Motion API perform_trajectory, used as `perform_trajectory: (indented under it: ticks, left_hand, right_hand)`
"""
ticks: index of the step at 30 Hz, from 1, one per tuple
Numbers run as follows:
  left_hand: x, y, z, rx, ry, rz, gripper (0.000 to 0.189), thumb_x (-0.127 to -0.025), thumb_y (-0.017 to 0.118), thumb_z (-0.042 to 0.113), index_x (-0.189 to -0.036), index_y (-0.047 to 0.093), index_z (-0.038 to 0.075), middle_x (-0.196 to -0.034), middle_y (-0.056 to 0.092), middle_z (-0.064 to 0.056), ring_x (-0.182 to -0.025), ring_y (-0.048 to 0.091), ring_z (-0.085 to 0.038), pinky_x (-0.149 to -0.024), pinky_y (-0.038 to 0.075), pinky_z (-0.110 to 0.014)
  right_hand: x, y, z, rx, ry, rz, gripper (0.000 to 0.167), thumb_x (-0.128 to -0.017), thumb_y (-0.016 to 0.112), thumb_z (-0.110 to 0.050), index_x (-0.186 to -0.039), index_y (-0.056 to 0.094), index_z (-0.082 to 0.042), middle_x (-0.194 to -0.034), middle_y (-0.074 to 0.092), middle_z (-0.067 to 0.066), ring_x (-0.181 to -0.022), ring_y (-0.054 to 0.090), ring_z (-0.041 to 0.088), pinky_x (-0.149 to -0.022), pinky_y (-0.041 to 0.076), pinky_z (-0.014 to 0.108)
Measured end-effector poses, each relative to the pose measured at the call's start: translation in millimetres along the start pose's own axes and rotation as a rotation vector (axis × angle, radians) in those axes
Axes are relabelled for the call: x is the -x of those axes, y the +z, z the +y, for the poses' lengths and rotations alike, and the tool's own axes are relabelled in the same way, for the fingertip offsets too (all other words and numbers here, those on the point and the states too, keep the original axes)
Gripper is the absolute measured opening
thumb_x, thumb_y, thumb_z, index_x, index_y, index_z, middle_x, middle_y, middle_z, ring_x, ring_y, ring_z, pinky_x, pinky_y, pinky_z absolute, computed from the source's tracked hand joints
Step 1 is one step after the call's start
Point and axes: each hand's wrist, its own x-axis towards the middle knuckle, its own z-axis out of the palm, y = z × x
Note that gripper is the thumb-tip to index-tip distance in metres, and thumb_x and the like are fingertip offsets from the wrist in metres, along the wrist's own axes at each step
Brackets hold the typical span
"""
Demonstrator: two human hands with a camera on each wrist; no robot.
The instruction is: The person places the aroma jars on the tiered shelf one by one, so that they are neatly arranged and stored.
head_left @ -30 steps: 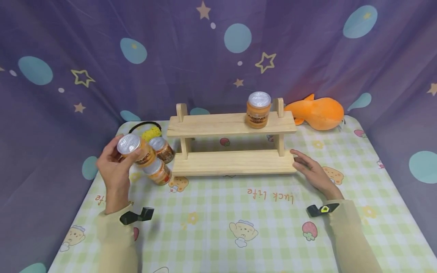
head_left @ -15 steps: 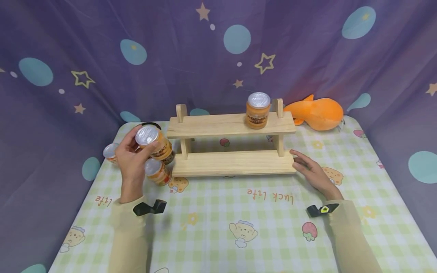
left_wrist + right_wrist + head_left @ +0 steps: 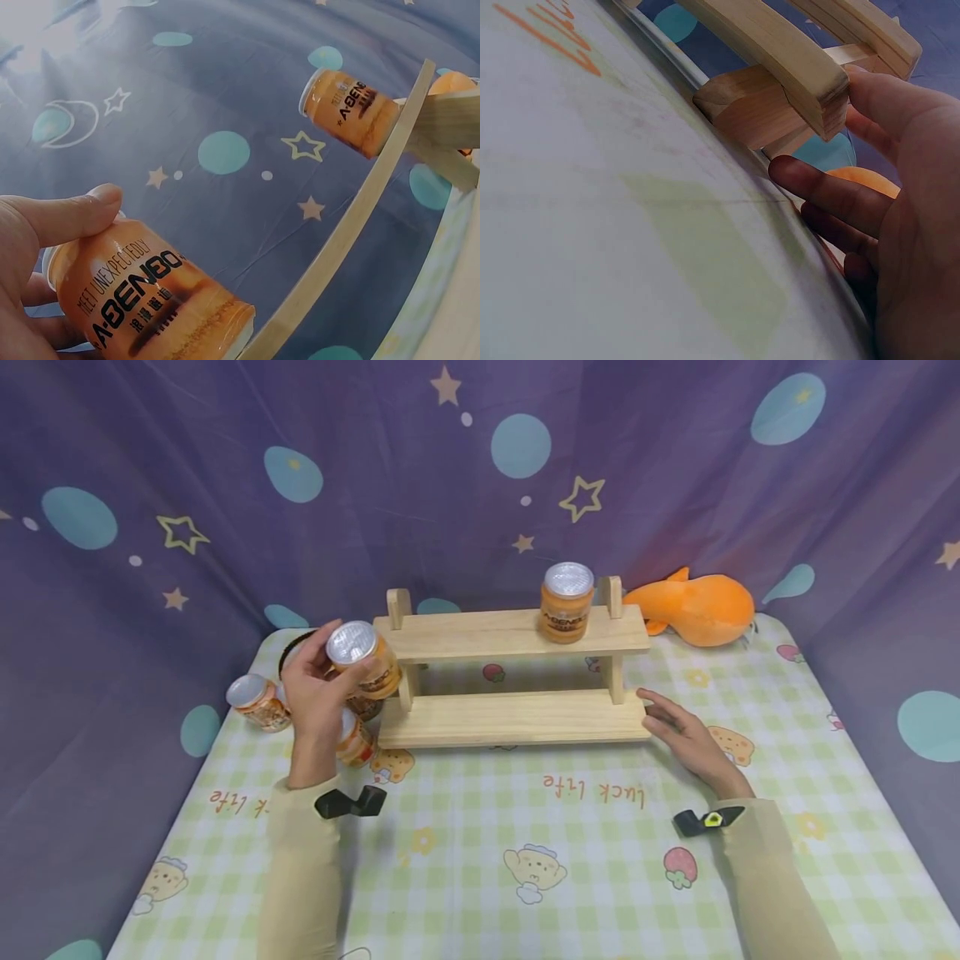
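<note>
My left hand [image 3: 315, 697] holds an orange can [image 3: 369, 667] with a clear-looking lid, thumb on one side and fingers on the other. This can is at the left end of the upper board of a two-tier wooden shelf [image 3: 510, 718]. In the left wrist view its lower edge appears close to the board; contact cannot be told. A similar can [image 3: 566, 614] stands on the upper board's right part. My right hand [image 3: 692, 745] touches the lower board's right end with its fingertips, as the right wrist view shows, without wrapping round it.
Several more cans stand left of the shelf, one [image 3: 258, 703] apart and another [image 3: 356, 745] partly hidden by my left hand. A black cord [image 3: 287, 652] lies behind that hand. An orange plush toy [image 3: 705, 610] lies at the back right, before a purple curtain [image 3: 480, 527].
My left hand has carried its can rightward and slightly back, from above the other cans to the shelf's upper left end. A can on the far left is uncovered. My right hand stays put.
</note>
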Motion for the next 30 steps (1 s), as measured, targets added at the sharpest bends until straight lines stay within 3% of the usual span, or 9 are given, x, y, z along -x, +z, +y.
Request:
perform_trajectory:
  ticks: [12,18,30]
  left_hand:
    - [-2.8,26.1,5.4,0.031,-0.021,-0.072,0.061,-0.072,0.078,-0.014,-0.13,0.063,-0.003,-0.1,0.071,0.012,-0.093,0.065,-0.008,-0.078,0.052,-0.017]
    - [-5.2,38.6,3.7,0.05,-0.009,-0.065,0.061,-0.069,0.079,-0.014,-0.128,0.064,-0.005,-0.096,0.071,0.012,-0.086,0.064,-0.005,-0.071,0.05,-0.017]
    - [-11.8,62.7,2.7,0.042,0.009,-0.124,0.06,-0.07,0.081,-0.01,-0.127,0.064,-0.005,-0.1,0.07,0.013,-0.09,0.063,-0.005,-0.077,0.05,-0.018]
  right_hand:
    - [1.2,0.2,-0.4,-0.018,-0.016,0.002,0.055,-0.105,0.049,-0.036,-0.157,0.035,-0.024,-0.142,0.057,0.019,-0.11,0.049,-0.019,-0.096,0.037,0.009]
    - [1.0,0.0,-1.2,-0.015,-0.006,-0.002,0.055,-0.105,0.05,-0.037,-0.157,0.035,-0.024,-0.142,0.057,0.018,-0.11,0.049,-0.018,-0.098,0.037,0.012]
    - [0.4,0.3,-0.4,-0.017,-0.001,-0.001,0.055,-0.105,0.05,-0.037,-0.156,0.036,-0.024,-0.141,0.058,0.018,-0.11,0.049,-0.017,-0.1,0.037,0.017]
